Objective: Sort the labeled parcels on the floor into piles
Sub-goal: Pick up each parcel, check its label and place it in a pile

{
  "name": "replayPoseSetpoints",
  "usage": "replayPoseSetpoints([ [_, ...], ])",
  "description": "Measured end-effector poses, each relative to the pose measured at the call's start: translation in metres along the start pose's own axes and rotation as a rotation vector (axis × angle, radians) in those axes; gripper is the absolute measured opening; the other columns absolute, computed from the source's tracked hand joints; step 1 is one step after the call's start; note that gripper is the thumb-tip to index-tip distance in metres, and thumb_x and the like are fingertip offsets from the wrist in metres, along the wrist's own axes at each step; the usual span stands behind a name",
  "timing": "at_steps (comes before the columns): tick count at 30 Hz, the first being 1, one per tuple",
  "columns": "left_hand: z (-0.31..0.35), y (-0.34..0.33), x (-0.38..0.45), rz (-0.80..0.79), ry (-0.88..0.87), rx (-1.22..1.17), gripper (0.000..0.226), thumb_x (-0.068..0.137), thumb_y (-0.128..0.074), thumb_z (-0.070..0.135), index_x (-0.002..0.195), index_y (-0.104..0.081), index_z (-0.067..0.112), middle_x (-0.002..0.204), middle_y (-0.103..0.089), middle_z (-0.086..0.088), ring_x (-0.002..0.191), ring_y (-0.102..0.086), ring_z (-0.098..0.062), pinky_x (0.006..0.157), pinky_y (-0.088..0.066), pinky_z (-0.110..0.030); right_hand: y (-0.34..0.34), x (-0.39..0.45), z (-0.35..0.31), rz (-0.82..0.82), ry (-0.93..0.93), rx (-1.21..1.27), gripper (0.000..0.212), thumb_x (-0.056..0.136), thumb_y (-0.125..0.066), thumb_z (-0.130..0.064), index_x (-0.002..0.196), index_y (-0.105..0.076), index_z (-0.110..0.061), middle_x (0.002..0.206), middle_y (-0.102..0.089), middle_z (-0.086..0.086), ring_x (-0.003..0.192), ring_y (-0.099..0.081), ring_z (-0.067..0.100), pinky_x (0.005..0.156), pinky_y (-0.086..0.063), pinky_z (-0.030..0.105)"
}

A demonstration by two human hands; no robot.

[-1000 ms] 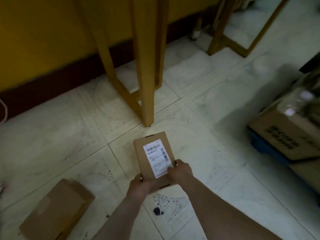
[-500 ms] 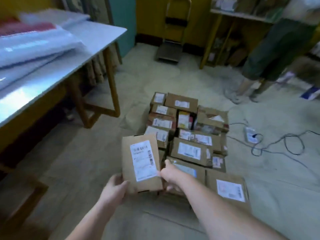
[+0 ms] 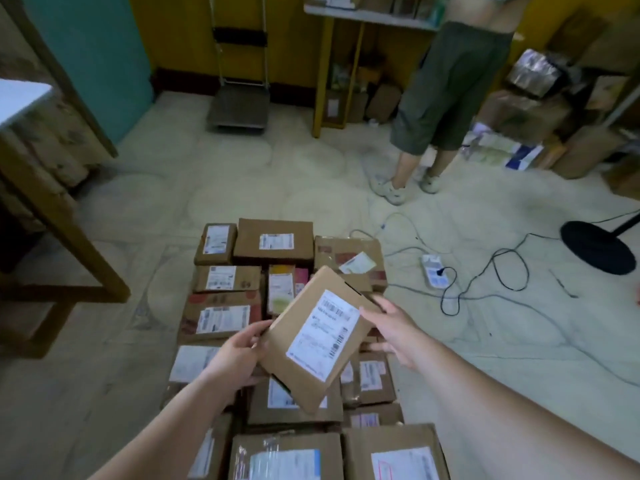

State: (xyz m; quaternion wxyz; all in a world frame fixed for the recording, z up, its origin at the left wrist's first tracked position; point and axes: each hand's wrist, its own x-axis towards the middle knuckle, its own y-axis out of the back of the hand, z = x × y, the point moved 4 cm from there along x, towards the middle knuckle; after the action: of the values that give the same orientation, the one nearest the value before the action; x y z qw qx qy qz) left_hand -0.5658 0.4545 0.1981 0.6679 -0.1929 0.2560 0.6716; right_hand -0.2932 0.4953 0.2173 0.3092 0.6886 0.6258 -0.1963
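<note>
We see a matt brown cardboard parcel (image 3: 313, 337) with a smooth white paper label (image 3: 323, 334); the floor (image 3: 242, 181) looks like worn, dull stone, perhaps tile.

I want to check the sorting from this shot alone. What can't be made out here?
- Label text on the held parcel: head view, too blurred to read.
- Right hand: its fingertips are behind the parcel's edge, so the grip is unclear; the left hand holds the other edge.
- Parcels on the floor beneath the held one: covered by it and the arms.
- Nearest boxes: cut off by the bottom edge.
</note>
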Motion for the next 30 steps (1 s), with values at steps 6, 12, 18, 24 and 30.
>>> replayPoseSetpoints([
  [6, 0.003, -0.052, 0.105, 0.097, 0.024, 0.169, 0.049, 0.097, -0.056, 0.024, 0.144, -0.043, 0.028, 0.115, -0.062, 0.001, 0.089, -0.062, -0.012, 0.072, -0.054, -0.029, 0.061, 0.092, 0.039, 0.124, -0.088, 0.284, 0.033, 0.096, -0.063, -0.014, 0.127, -0.054, -0.012, 0.119, -0.066, 0.013, 0.106, -0.066, 0.032, 0.063, -0.06, 0.036],
  [12, -0.054, -0.1, 0.166, -0.056, -0.044, 0.925, 0.047, 0.1, -0.04, 0.035, 0.146, -0.039, 0.027, 0.143, -0.044, -0.004, 0.117, -0.056, -0.023, 0.081, -0.045, -0.026, 0.087, 0.161, 0.121, 0.296, -0.254, 0.382, 0.025, 0.099, -0.056, -0.01, 0.122, -0.049, -0.007, 0.12, -0.062, 0.019, 0.104, -0.064, 0.037, 0.063, -0.058, 0.038],
  [18, -0.083, -0.129, 0.2, -0.146, -0.089, 1.101, 0.034, 0.098, -0.039, 0.026, 0.127, -0.054, 0.017, 0.122, -0.055, -0.011, 0.109, -0.056, -0.029, 0.091, -0.049, -0.042, 0.082, 0.214, 0.157, 0.319, -0.324, 0.43, 0.017, 0.102, -0.051, -0.013, 0.118, -0.051, -0.011, 0.117, -0.063, 0.014, 0.092, -0.067, 0.031, 0.078, -0.059, 0.04],
  [24, -0.094, -0.146, 0.21, -0.126, -0.084, 1.125, 0.048, 0.097, -0.042, 0.031, 0.146, -0.041, 0.026, 0.141, -0.039, -0.002, 0.128, -0.04, -0.024, 0.097, -0.043, -0.039, 0.066, 0.232, 0.168, 0.275, -0.329, 0.479, 0.022, 0.103, -0.043, -0.007, 0.123, -0.053, -0.013, 0.11, -0.063, 0.011, 0.095, -0.063, 0.026, 0.074, -0.058, 0.035],
  [30, -0.099, -0.151, 0.209, -0.113, -0.113, 1.146, 0.049, 0.096, -0.045, 0.03, 0.144, -0.043, 0.024, 0.139, -0.03, -0.001, 0.128, -0.032, -0.022, 0.101, -0.043, -0.037, 0.051, 0.239, 0.172, 0.268, -0.237, 0.088, 0.047, 0.101, -0.046, -0.005, 0.145, -0.048, -0.022, 0.142, -0.054, 0.009, 0.114, -0.059, 0.027, 0.076, -0.055, 0.027],
])
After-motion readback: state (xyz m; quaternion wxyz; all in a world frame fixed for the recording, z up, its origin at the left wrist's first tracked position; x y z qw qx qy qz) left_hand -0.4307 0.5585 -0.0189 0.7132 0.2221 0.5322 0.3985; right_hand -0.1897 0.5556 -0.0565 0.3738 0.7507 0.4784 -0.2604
